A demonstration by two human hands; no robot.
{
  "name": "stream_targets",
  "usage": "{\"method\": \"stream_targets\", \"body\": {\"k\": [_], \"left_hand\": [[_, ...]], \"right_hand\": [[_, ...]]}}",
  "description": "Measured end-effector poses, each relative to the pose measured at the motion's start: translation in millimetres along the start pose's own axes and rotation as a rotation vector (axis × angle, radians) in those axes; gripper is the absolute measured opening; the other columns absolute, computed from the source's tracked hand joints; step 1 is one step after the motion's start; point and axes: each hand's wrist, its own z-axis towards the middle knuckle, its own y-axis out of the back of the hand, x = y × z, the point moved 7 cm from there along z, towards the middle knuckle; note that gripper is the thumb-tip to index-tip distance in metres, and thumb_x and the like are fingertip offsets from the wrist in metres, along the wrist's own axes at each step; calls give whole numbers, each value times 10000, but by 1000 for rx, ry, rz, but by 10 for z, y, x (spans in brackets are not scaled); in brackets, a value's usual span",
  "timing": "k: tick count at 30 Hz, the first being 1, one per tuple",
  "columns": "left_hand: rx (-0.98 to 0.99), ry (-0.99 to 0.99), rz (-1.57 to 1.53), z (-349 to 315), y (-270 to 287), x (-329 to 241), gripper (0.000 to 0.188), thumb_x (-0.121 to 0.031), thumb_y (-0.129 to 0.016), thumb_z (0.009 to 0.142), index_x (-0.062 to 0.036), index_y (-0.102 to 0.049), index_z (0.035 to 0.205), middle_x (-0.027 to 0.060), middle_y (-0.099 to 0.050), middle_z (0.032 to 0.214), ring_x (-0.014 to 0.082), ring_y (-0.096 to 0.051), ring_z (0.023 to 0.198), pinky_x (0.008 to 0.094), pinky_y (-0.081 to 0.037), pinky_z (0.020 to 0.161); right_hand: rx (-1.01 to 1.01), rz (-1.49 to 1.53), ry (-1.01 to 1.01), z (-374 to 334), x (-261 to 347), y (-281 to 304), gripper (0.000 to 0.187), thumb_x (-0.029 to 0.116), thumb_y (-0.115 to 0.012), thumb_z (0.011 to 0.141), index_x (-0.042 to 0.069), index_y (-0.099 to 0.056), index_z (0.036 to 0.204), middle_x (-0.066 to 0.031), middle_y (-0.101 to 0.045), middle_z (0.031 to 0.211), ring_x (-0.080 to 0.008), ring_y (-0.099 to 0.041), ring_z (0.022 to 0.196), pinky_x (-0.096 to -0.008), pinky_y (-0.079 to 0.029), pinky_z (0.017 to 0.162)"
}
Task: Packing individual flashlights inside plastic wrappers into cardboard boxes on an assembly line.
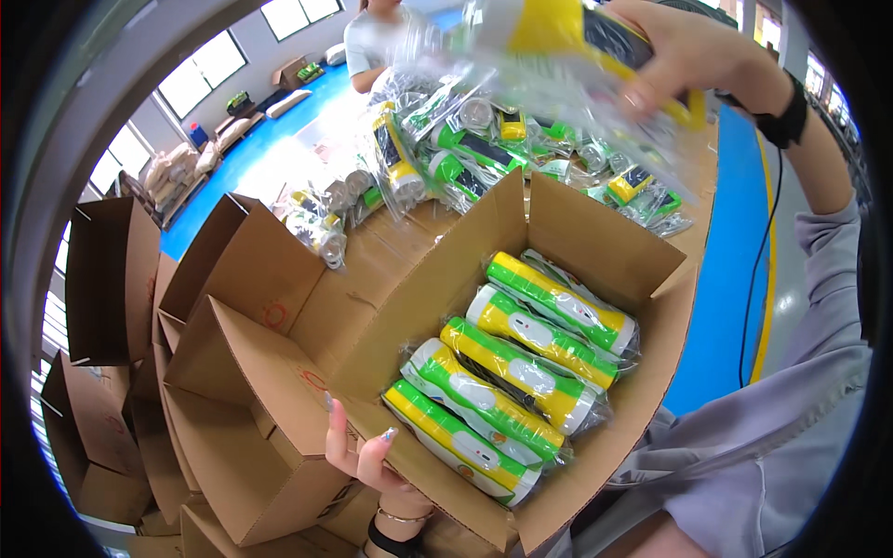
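Note:
My right hand (674, 70) is raised at the upper right, closed around a yellow flashlight (544, 26) with a dark panel, wrapped in clear plastic and partly blurred. Below stands an open cardboard box (605, 219). Inside it lies a row of several bagged green-and-yellow flashlights (521, 367), side by side with white end caps. Against the outside of this box's near left wall rests my left hand (372, 465), holding nothing, its visible fingers stretched apart. Part of that hand's palm is hidden.
More bagged flashlights (474, 153) are heaped on the far part of the cardboard-covered table (377, 251). Several open cardboard boxes (242, 372) crowd the left. Across the table stands another person (372, 46). A black cable (765, 270) hangs at the right.

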Motion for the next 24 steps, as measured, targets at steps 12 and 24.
{"method": "stream_targets", "body": {"k": [12,24], "left_hand": [[68,-6,-164,-2,-11,35,504,-455,-299,961,5,-423,1127,334,-235,1392,290,-601,900,375,-487,822],[20,-44,-192,47,7,-11,486,-413,-328,964,18,-454,1149,345,-286,1363,264,-599,746,345,-498,641]], "right_hand": [[577,-976,-233,-22,278,-988,535,399,-640,809,-88,-539,1006,-226,-617,870,-362,-614,877,-404,-496,759],[669,-1098,-207,282,230,-1445,573,322,-598,852,-172,-412,1077,-269,-620,826,-388,-633,805,-410,-525,666]]}}
